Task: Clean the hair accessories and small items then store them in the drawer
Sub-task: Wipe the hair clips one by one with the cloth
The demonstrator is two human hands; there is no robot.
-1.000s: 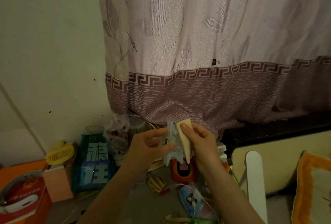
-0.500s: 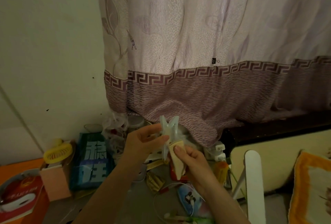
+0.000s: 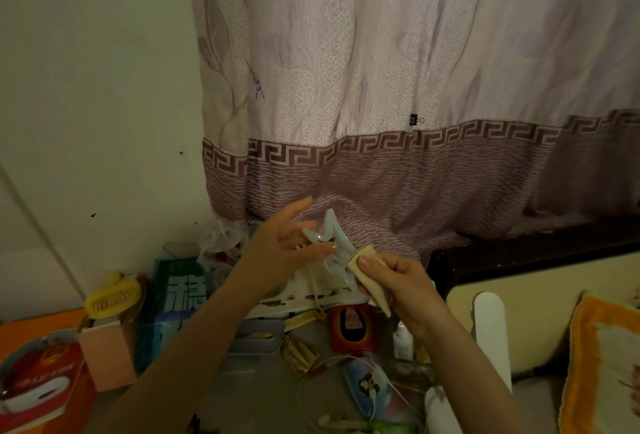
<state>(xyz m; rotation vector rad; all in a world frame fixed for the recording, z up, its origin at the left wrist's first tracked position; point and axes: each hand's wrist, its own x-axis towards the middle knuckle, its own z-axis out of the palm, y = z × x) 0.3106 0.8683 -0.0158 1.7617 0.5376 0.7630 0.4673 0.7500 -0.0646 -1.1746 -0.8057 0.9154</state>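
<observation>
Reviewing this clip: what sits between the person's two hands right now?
In the head view, the pale translucent hair claw sits between the left hand and the right hand, which presses a folded yellowish cloth against it.

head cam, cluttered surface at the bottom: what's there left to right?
Red booklet → pink box → yellow fan → teal box → left hand → translucent hair claw → yellow cloth → right hand → white slat → orange cushion.

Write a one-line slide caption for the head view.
Left hand holds a translucent hair claw clip while the right hand wipes it with a folded yellow cloth above a cluttered table.
</observation>
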